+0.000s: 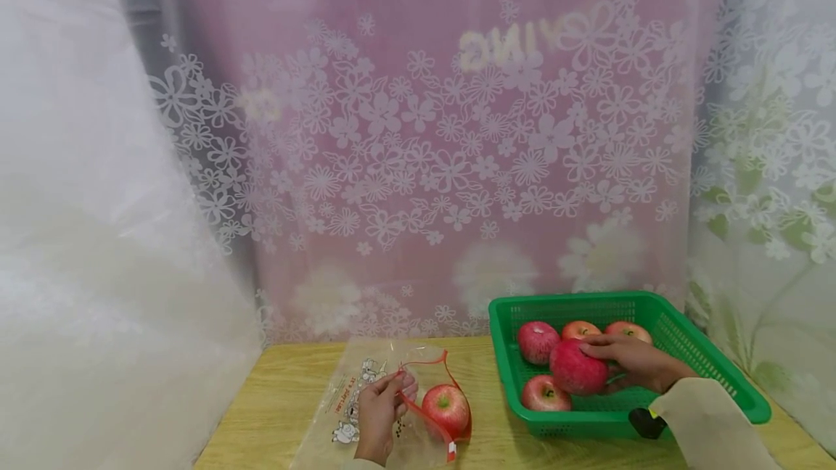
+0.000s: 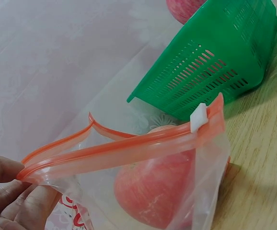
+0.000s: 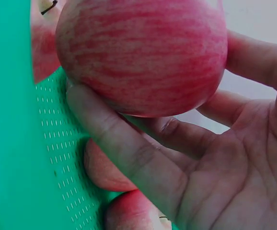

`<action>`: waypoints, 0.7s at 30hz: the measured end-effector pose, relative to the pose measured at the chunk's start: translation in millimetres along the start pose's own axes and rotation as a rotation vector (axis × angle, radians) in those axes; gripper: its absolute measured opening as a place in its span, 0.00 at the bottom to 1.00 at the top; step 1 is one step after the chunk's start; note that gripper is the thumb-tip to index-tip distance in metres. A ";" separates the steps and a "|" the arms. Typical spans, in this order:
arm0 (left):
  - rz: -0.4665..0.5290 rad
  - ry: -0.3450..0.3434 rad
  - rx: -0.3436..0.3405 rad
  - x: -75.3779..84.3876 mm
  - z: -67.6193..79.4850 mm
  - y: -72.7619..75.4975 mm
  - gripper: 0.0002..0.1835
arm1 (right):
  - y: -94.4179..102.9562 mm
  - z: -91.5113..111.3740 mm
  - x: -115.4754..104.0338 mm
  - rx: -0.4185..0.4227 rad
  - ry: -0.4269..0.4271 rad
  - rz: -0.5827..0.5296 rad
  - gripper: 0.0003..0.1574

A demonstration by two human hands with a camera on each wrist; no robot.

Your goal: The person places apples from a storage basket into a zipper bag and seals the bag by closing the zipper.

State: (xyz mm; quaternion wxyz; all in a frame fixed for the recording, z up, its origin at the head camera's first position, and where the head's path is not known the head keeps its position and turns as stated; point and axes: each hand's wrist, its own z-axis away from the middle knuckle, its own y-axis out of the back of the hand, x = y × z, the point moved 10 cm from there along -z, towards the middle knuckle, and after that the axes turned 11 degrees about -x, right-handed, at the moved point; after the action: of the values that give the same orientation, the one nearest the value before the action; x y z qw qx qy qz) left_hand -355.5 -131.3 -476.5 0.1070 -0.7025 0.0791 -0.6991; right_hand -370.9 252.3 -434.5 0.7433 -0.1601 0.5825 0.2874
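Note:
Between the fingers and thumb of my right hand [image 1: 630,363] is a red apple [image 1: 578,367], held above the green basket [image 1: 542,423]. The right wrist view shows this apple [image 3: 143,57] close up, with fingers beneath it. My left hand [image 1: 381,412] pinches the orange-red rim of a clear zip bag [image 1: 339,390]. In the left wrist view the bag's mouth stands parted, and a white slider [image 2: 199,117] sits near one end of the zip. One apple [image 1: 447,409] lies inside the bag.
Several more apples sit in the basket, among them one at the back left [image 1: 538,341] and one at the front [image 1: 546,393]. Basket and bag rest on a wooden table [image 1: 281,376]. Flowered curtains [image 1: 457,165] hang behind and at the sides.

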 end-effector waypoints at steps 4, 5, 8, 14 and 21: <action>-0.003 0.000 -0.006 0.9 0.1 -1.0 0.18 | -4.5 -2.5 -3.6 -0.011 0.011 -0.015 0.45; -0.005 0.001 -0.006 0.8 0.0 -1.0 0.18 | -6.1 -3.0 -4.8 -0.016 0.016 -0.016 0.44; -0.004 0.000 -0.002 -0.5 -0.5 -0.3 0.17 | -11.5 -3.8 -8.9 -0.024 0.028 -0.020 0.44; 0.008 0.002 0.004 -3.3 -1.2 0.9 0.17 | -20.2 -8.8 -17.1 -0.042 0.048 -0.016 0.42; 0.011 0.005 -0.008 -1.5 -1.8 -0.8 0.18 | -26.2 -16.9 -23.6 -0.048 0.059 -0.019 0.41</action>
State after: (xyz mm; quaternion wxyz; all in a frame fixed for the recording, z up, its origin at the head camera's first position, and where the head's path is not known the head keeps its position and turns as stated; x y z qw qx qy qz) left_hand -357.4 -130.2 -477.7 0.1077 -0.7009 0.0862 -0.6998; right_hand -371.6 216.4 -419.1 0.7245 -0.1920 0.5954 0.2892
